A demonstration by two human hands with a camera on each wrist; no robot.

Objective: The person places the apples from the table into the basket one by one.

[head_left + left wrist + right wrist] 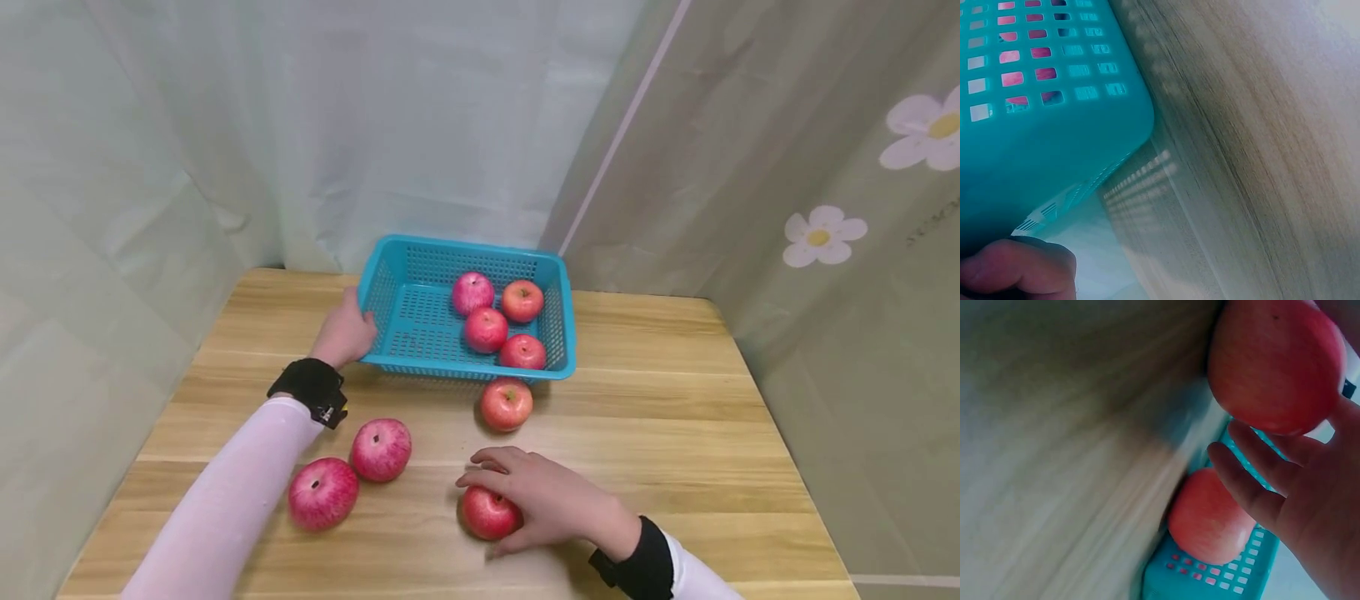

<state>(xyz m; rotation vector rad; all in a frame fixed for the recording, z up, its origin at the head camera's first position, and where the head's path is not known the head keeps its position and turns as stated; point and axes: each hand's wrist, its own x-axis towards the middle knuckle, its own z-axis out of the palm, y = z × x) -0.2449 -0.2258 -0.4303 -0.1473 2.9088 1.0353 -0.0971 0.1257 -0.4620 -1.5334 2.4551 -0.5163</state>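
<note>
My left hand (347,329) grips the left end of a blue perforated plastic basket (468,369); its curled fingers (1029,265) show at the basket's underside in the left wrist view. Several red and pink apples lie in the right half of the basket. Near the front of the table, my right hand (551,500) spans a red apple (483,515), thumb on the near side and fingers over the far side. The right wrist view shows this apple (1279,369) between thumb and fingers, the other fingers stretched out below it.
One apple (507,405) sits just in front of the basket's front wall. Two streaked pink apples, one (382,450) farther back and one (323,493) nearer, lie by the left forearm. Pale curtains (450,125) hang behind and beside the wooden table (675,467).
</note>
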